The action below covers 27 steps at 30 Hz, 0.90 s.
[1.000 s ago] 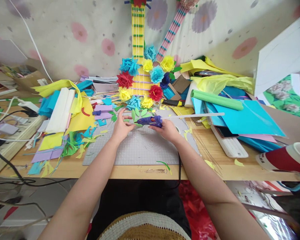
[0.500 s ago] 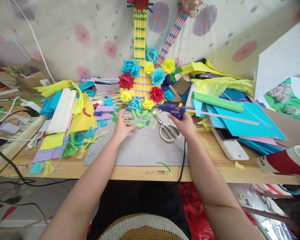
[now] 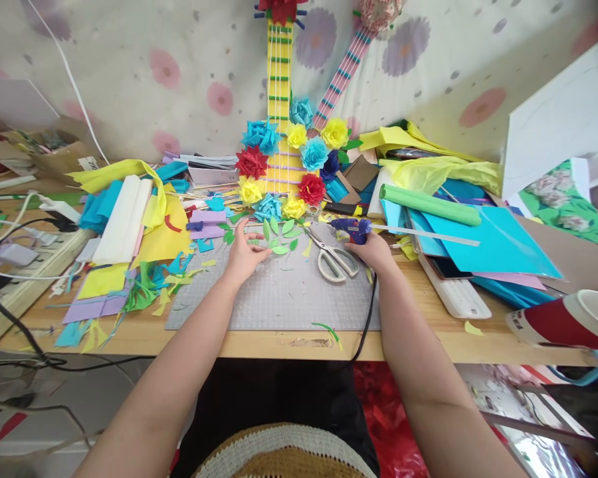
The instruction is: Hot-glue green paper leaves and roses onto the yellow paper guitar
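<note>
My left hand (image 3: 245,253) rests on the grey cutting mat (image 3: 279,309), fingers apart, beside several green paper leaves (image 3: 280,250); its thumb tip is near one leaf. A blue hot glue gun (image 3: 355,229) is in my right hand (image 3: 373,249), nozzle pointing left. A long whitish glue stick (image 3: 428,235) sticks out of its back, and its black cord hangs over the table edge. Between my hands lie scissors (image 3: 333,261) with pale handles, partly open. Behind the leaves stands a yellow paper guitar (image 3: 279,86), its body covered with red, blue and yellow paper flowers.
Paper scraps and a white roll (image 3: 124,219) crowd the left side, near a power strip (image 3: 24,279) with cables. On the right are blue sheets (image 3: 498,245), a green roll (image 3: 431,204) and a red-and-white cup (image 3: 563,320) by the table edge. A pink guitar (image 3: 343,73) leans behind.
My right hand has shifted slightly right and down with the glue gun, drawing it away from the paper flowers. My left hand has stayed nearly still beside the leaves.
</note>
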Motion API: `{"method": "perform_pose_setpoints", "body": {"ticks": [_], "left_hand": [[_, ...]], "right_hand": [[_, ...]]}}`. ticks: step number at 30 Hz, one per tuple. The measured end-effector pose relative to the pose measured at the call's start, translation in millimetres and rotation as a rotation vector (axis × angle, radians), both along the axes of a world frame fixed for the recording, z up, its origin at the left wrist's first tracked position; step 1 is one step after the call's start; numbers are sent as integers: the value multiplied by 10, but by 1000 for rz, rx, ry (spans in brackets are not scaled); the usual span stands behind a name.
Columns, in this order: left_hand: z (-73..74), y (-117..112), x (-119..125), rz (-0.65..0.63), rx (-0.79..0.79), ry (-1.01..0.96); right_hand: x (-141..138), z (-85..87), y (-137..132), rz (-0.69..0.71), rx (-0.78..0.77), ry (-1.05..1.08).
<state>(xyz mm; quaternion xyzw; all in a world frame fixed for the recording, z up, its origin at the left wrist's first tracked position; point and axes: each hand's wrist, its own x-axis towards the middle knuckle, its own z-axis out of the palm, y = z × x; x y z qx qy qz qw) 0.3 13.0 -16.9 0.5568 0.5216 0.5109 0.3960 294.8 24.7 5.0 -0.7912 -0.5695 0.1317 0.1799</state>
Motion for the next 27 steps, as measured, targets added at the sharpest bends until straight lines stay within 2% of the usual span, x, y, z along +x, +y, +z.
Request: {"method": "perform_pose_setpoints", "body": {"ticks": [3, 5, 8, 10, 12, 16, 21, 24, 27], "left_hand": [[-17, 11, -4, 7, -4, -7], [-24, 17, -5, 10, -5, -11], [-29, 21, -6, 10, -3, -13], [-28, 20, -6, 10, 1, -13], [-24, 16, -5, 5, 0, -18], [-11, 9, -1, 3, 6, -19], [-15, 13, 4, -2, 11, -37], [-26, 18, 5, -17, 20, -45], [-28, 18, 4, -20, 28, -38]], "right_hand": [[10, 133, -118, 50, 1, -262], [4, 245, -212, 75, -65, -357], [-84, 385, -311, 141, -166, -355], [-217, 425, -315, 273, -178, -276], [-406, 413, -264, 461, -135, -127], [-859, 272, -79, 797, 99, 79], [-1257, 88, 99, 921, 136, 16], [-1315, 35, 152, 913, 141, 20], [-1263, 18, 166, 904, 134, 116]]}}
